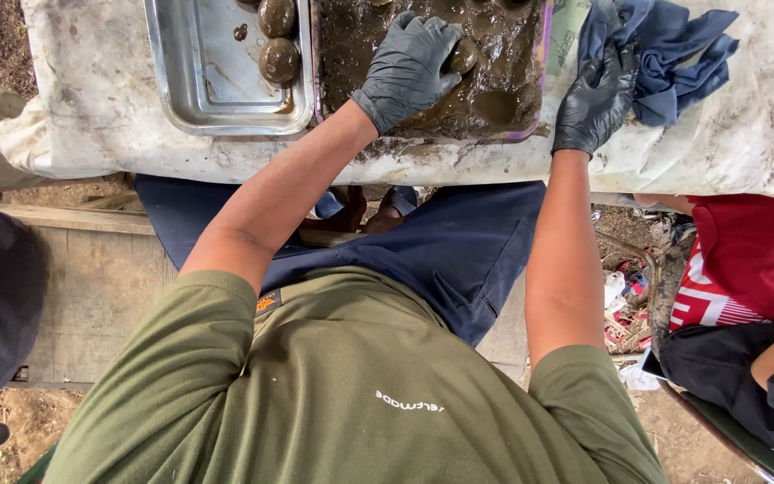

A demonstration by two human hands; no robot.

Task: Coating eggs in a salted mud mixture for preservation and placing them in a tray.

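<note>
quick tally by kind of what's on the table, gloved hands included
Gloved hands: 2, left hand in the mud tray, right hand on the blue cloth
Trays: 2, a metal tray and a mud tray
Mud-coated balls: 3, two in the metal tray, one under the left hand
Blue cloth: 1
Total: 8

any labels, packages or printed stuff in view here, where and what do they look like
Shirt tag: small orange-and-black patch at the back of the green collar.
Shirt print: short white lettering on the green shirt's back.
Red shirt: on the person at right, large white lettering and stripes.
No packages or screens.
</note>
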